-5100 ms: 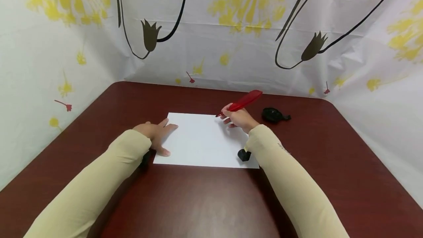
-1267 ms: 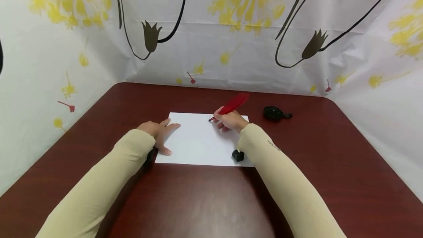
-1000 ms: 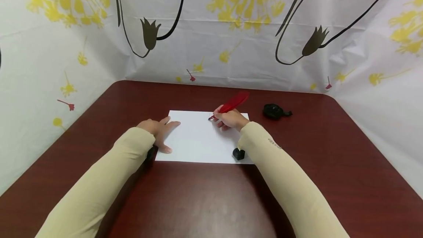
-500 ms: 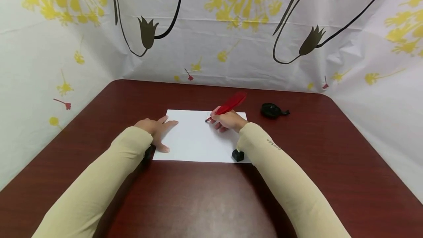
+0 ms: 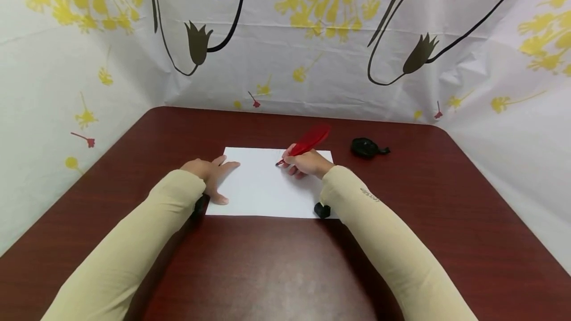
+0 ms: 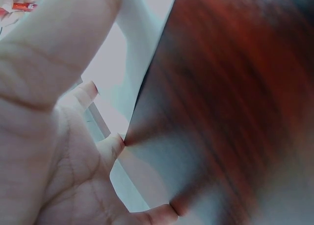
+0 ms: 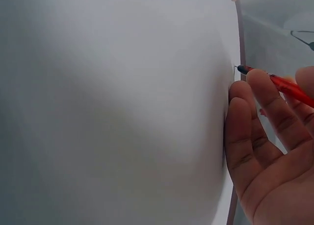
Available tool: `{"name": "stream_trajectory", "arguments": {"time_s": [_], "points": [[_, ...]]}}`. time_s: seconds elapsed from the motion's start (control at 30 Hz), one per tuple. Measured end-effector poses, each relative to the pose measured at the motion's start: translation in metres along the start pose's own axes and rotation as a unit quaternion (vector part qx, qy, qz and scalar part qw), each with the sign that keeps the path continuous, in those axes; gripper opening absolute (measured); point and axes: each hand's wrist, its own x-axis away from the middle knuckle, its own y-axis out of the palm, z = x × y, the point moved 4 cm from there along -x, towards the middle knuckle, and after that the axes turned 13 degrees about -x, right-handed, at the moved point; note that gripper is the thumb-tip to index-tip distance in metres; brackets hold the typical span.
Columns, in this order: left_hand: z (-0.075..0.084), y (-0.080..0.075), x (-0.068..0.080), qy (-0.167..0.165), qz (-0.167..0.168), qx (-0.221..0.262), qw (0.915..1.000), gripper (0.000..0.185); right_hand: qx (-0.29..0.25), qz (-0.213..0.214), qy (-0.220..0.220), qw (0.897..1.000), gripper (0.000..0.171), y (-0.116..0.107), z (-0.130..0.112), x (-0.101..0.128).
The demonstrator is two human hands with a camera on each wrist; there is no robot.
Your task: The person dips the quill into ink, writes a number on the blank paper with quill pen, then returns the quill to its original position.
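Right hand (image 5: pixel 307 162) pinching red feather pen (image 5: pixel 312 139), white paper (image 5: pixel 263 189) underneath, left hand (image 5: pixel 210 175) splayed across paper edge

Before you, a dark reddish-brown table (image 5: pixel 263 266) with streaked wood grain spans the middle and lower part of the head view, its two far corners rounded. Directly on it you have a white sheet of paper (image 5: pixel 260 187), just below the centre of the frame, and a rounded black object (image 5: pixel 365 147) with a narrow end, right of centre at mid-height.
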Motion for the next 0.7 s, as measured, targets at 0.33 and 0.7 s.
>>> {"name": "stream_trajectory", "arguments": {"time_s": [0.33,0.7], "points": [[0.002,0.001,0.001,-0.006,0.010,0.004,0.9999,0.108,-0.011,-0.026,-0.001,1.000,0.011,0.001,0.001,0.007],[0.002,0.001,0.002,-0.014,0.014,0.015,0.9997,0.109,-0.012,-0.044,-0.007,0.999,0.012,0.000,0.001,0.013]]}}
